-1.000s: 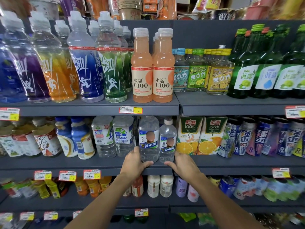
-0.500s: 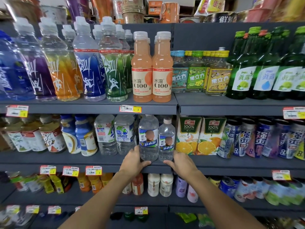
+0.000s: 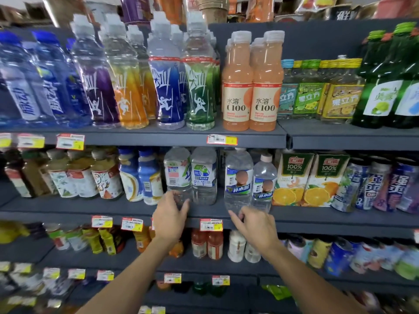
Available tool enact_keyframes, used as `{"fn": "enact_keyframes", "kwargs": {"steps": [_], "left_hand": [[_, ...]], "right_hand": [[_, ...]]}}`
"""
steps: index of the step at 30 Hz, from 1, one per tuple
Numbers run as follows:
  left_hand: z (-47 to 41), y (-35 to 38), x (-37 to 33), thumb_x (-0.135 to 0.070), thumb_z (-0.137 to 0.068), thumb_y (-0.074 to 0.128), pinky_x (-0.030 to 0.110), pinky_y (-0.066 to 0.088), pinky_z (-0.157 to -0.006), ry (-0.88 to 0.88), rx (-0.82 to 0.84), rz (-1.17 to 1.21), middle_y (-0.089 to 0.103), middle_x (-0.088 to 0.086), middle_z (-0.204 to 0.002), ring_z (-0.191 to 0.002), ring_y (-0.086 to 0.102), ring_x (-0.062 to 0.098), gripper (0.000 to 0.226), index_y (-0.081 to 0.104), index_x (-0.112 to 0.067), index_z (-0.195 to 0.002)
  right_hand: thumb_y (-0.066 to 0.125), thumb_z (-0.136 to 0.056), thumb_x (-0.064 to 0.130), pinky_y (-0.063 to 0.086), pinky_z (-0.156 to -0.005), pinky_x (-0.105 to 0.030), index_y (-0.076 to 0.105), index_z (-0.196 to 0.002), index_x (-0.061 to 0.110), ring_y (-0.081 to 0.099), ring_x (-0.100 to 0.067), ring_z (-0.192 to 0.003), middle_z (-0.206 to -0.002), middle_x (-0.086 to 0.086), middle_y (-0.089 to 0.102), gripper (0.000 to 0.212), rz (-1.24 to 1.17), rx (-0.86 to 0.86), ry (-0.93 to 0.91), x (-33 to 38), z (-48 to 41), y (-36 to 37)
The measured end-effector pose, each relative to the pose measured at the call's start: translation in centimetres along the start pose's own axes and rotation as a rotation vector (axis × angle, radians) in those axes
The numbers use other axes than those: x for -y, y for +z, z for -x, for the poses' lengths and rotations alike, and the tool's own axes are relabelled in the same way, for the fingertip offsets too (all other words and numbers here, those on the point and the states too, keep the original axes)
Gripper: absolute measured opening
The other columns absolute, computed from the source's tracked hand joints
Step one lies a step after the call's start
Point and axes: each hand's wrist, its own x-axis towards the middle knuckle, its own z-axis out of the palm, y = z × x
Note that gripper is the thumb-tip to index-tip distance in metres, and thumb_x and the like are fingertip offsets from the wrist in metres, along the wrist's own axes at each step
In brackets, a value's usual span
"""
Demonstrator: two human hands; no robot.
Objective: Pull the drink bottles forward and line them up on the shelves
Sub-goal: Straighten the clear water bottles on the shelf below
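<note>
On the middle shelf [image 3: 204, 213] stand two clear water bottles with blue labels. The taller blue-label bottle [image 3: 238, 177] is at the shelf's front edge, and my right hand [image 3: 255, 224] pinches its base with thumb and fingers. The smaller blue-label bottle [image 3: 264, 184] stands just right of it, a little further back. To the left stands a pair of clear square bottles. My left hand [image 3: 170, 217] curls around the bottom of the left one, the white-label bottle [image 3: 177, 175]. Its neighbour, the green-label bottle [image 3: 204, 175], is untouched.
Orange juice cartons [image 3: 313, 177] and cans stand to the right, blue-and-white bottles [image 3: 140, 175] and tea bottles to the left. The upper shelf holds sports drinks, peach C100 bottles [image 3: 250, 87] and green glass bottles. Price tags line the shelf edges, with small bottles and cans below.
My left hand moved left from the taller blue-label bottle to the white-label bottle. My right hand shifted from the smaller bottle's base to the taller one, which now stands further forward. The view swung left.
</note>
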Motion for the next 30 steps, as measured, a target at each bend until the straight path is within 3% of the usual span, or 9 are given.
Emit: {"fn": "enact_keyframes", "kwargs": {"steps": [3,6,9,12,15,23,30], "left_hand": [[-0.2,-0.2,1.2,-0.042,-0.091,0.069,0.036,0.05,-0.076,-0.038,0.012,0.054,0.06,0.002,-0.115,-0.102,0.06,0.022,0.045,0.051,-0.016,-0.123],[-0.6,-0.1,1.8,-0.043,-0.091,0.068,0.039,0.052,-0.085,-0.062,0.07,0.1,0.054,0.007,-0.127,-0.112,0.057,0.024,0.057,0.046,-0.011,-0.132],[-0.6,0.2,2.2,-0.043,-0.092,0.067,0.035,0.047,-0.093,-0.108,0.13,0.164,0.051,0.011,-0.132,-0.119,0.053,0.026,0.063,0.042,-0.007,-0.138],[-0.9,0.3,2.3,-0.042,-0.092,0.067,0.035,0.045,-0.097,-0.163,0.135,0.206,0.051,0.014,-0.132,-0.121,0.052,0.029,0.065,0.043,-0.003,-0.139],[-1.2,0.1,2.3,-0.045,-0.092,0.066,0.04,0.048,-0.1,-0.175,0.169,0.192,0.051,0.015,-0.133,-0.122,0.052,0.03,0.068,0.042,-0.002,-0.14],[-2.0,-0.4,3.4,-0.042,-0.093,0.066,0.04,0.045,-0.106,-0.17,0.204,0.205,0.047,0.012,-0.143,-0.13,0.048,0.026,0.072,0.037,-0.004,-0.147],[-2.3,-0.1,4.0,-0.038,-0.094,0.066,0.039,0.044,-0.107,-0.17,0.187,0.18,0.046,0.012,-0.145,-0.131,0.048,0.028,0.07,0.036,-0.004,-0.147]], "right_hand": [[0.052,-0.098,0.053,0.052,-0.06,-0.033,0.066,-0.081,0.024,0.066,-0.018,-0.064,-0.064,0.006,0.065,0.037,-0.15,-0.038,0.102,4.6,-0.2,1.5],[0.059,-0.097,0.046,0.054,-0.066,-0.033,0.069,-0.103,0.018,0.068,-0.017,-0.068,-0.058,0.007,0.063,0.03,-0.344,-0.081,0.305,9.0,-0.8,3.1],[0.064,-0.093,0.048,0.05,-0.074,-0.024,0.063,-0.122,0.008,0.068,-0.009,-0.077,-0.056,0.015,0.06,0.05,-0.43,-0.111,0.472,12.3,-1.3,4.7],[0.067,-0.086,0.059,0.055,-0.08,-0.033,0.046,-0.139,0.008,0.069,-0.022,-0.095,-0.089,0.002,0.072,0.076,-0.411,-0.088,0.625,14.3,-2.3,5.3],[0.068,-0.083,0.064,0.053,-0.075,-0.037,0.038,-0.138,0.003,0.069,-0.032,-0.1,-0.107,-0.011,0.07,0.087,-0.304,-0.051,0.734,15.8,-3.6,5.3],[0.063,-0.082,0.071,0.051,-0.073,-0.038,0.034,-0.129,0.004,0.07,-0.036,-0.097,-0.103,-0.016,0.071,0.087,-0.205,-0.047,0.769,15.9,-5.4,5.5],[0.058,-0.09,0.058,0.052,-0.074,-0.038,0.026,-0.141,0.0,0.069,-0.036,-0.095,-0.103,-0.018,0.071,0.084,-0.201,-0.086,0.733,15.8,-5.3,5.6]]}}
